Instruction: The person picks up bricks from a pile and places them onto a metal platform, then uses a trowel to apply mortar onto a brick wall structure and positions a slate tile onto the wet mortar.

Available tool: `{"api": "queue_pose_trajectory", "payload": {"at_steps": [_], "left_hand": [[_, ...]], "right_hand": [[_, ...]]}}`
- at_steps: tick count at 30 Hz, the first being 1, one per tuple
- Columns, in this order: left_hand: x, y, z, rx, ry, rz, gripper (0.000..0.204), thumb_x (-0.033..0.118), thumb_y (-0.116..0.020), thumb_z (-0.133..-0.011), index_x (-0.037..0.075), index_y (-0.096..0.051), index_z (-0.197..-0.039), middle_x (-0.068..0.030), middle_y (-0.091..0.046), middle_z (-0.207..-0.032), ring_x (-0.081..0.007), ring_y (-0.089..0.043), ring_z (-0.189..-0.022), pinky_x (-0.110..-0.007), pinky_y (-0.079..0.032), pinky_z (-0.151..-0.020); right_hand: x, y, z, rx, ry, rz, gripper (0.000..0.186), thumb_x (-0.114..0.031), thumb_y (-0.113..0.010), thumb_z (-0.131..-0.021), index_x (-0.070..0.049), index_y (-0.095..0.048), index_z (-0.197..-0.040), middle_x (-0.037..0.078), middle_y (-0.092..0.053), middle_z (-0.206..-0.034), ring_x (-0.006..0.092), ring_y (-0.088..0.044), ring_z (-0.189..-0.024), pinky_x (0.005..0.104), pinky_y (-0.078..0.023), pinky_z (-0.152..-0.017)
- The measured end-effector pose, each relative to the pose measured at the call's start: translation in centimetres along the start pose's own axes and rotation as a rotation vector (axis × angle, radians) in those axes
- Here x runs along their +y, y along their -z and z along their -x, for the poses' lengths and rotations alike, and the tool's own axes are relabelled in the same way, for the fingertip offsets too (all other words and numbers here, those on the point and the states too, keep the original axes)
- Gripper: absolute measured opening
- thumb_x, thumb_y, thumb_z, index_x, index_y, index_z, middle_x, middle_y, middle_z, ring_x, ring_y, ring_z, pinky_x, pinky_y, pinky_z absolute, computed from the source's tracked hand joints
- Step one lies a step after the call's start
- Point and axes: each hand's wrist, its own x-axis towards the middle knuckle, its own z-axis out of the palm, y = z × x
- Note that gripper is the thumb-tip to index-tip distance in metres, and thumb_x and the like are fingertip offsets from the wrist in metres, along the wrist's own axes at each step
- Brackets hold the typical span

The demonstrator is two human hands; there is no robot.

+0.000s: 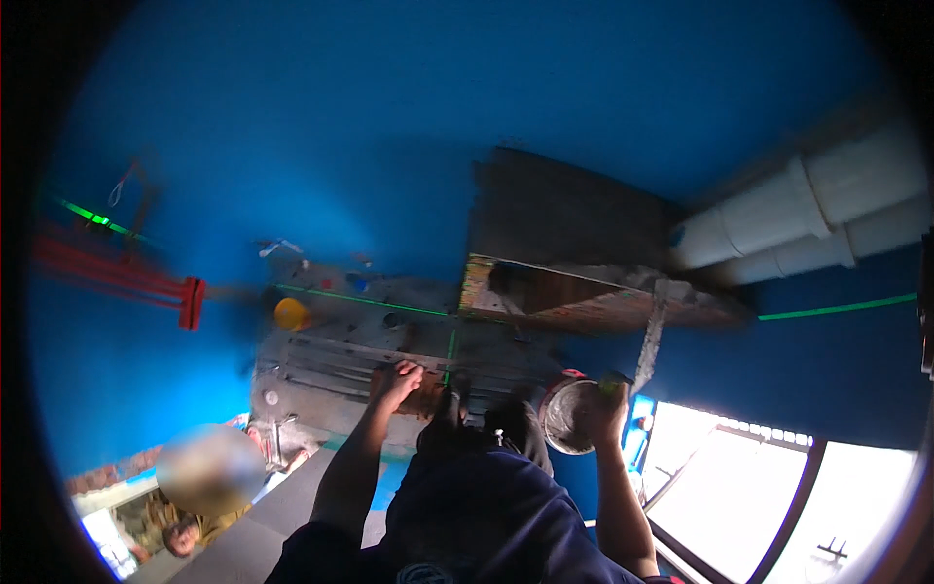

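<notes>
Low in front of my body, my left hand has its fingers curled in, and nothing shows in them. To the right, my right hand closes around a tool whose green end sticks out above the fist; its kind is blurred. Right beside that hand is a round bucket with a reddish rim and greyish, cement-like stuff on its inner wall. Whether the right hand touches the bucket, I cannot tell.
Ahead, a dark grey slab tops a brick-edged recess on the blue wall. White pipes run at upper right. A yellow container and debris lie left. Another person is at lower left, a bright window at lower right.
</notes>
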Motion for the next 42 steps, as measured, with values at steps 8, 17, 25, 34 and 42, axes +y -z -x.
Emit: {"api": "queue_pose_trajectory", "payload": {"at_steps": [8,17,25,34,42], "left_hand": [[-7.6,6.4,2.7,0.035,0.126,-0.207,0.02,0.023,-0.061,-0.086,0.011,-0.053,-0.073,-0.0011,-0.05,-0.059,-0.0125,-0.047,-0.048,-0.029,-0.036,-0.043],[-10.6,9.7,3.8,0.078,0.307,-0.06,0.014,0.02,-0.06,-0.086,0.006,-0.058,-0.081,-0.0057,-0.058,-0.063,-0.0138,-0.049,-0.043,-0.028,-0.036,-0.039],[-6.1,7.5,2.8,0.055,-0.02,-0.201,0.02,0.021,-0.057,-0.088,0.009,-0.052,-0.072,-0.0001,-0.051,-0.059,-0.0103,-0.048,-0.051,-0.027,-0.036,-0.049],[-9.4,10.5,5.2,-0.018,0.301,-0.03,0.018,0.025,-0.061,-0.087,0.008,-0.057,-0.089,-0.0025,-0.055,-0.062,-0.0095,-0.046,-0.044,-0.024,-0.033,-0.039],[-3.8,9.6,6.8,0.083,0.306,-0.352,0.02,0.023,-0.06,-0.086,0.004,-0.055,-0.083,-0.0058,-0.057,-0.065,-0.0129,-0.053,-0.05,-0.026,-0.038,-0.043]], "right_hand": [[4.1,-1.0,-2.1,0.125,-0.161,0.06,0.042,-0.02,-0.061,-0.081,-0.003,-0.042,-0.114,0.025,-0.058,-0.1,0.0438,-0.055,-0.093,0.0448,-0.044,-0.08],[7.3,-5.7,-5.3,0.082,-0.159,0.15,0.033,-0.014,-0.056,-0.083,-0.002,-0.039,-0.109,0.026,-0.058,-0.091,0.0435,-0.057,-0.085,0.0467,-0.046,-0.073],[6.5,-6.2,-1.4,-0.016,-0.223,0.068,0.042,-0.022,-0.06,-0.081,-0.004,-0.04,-0.114,0.028,-0.059,-0.096,0.0459,-0.056,-0.091,0.0483,-0.046,-0.075],[2.4,-8.2,-2.1,-0.045,0.144,0.047,0.045,-0.021,-0.062,-0.08,-0.002,-0.044,-0.117,0.023,-0.056,-0.105,0.0398,-0.056,-0.094,0.0446,-0.046,-0.079],[5.0,-16.8,-2.6,-0.122,0.004,0.161,0.037,-0.015,-0.052,-0.081,0.002,-0.041,-0.112,0.024,-0.047,-0.112,0.0415,-0.052,-0.098,0.0432,-0.047,-0.082]]}}
